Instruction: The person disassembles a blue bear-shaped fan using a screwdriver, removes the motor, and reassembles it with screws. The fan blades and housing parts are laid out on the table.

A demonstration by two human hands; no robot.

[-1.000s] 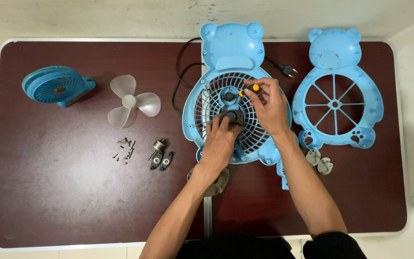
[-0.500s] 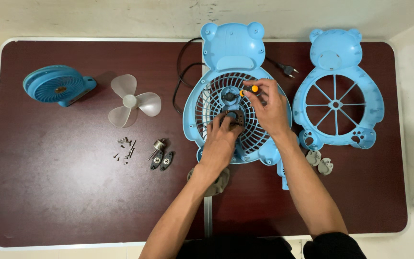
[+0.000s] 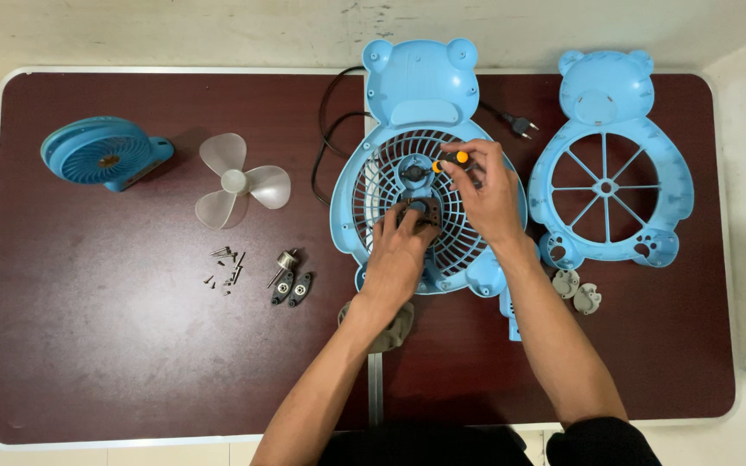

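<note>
A dark maroon folding table (image 3: 131, 362) with a pale rim stands on a light tiled floor; you look straight down on it. Your right hand (image 3: 487, 197) pinches a small screwdriver with an orange and black handle (image 3: 449, 160), its tip at the hub of the glossy blue plastic bear-shaped fan housing with a ribbed round grille (image 3: 416, 86), which lies flat at the table's middle. Your left hand (image 3: 401, 250) is closed on a small dark motor part (image 3: 418, 211) against the grille (its exact shape is hidden); this looks like fastening work at the hub, calling for a steady, upright tip. Nearby lie a translucent three-blade propeller (image 3: 239, 181), loose metal screws (image 3: 226, 267) and a matching blue spoked bear-shaped front cover (image 3: 608, 95).
</note>
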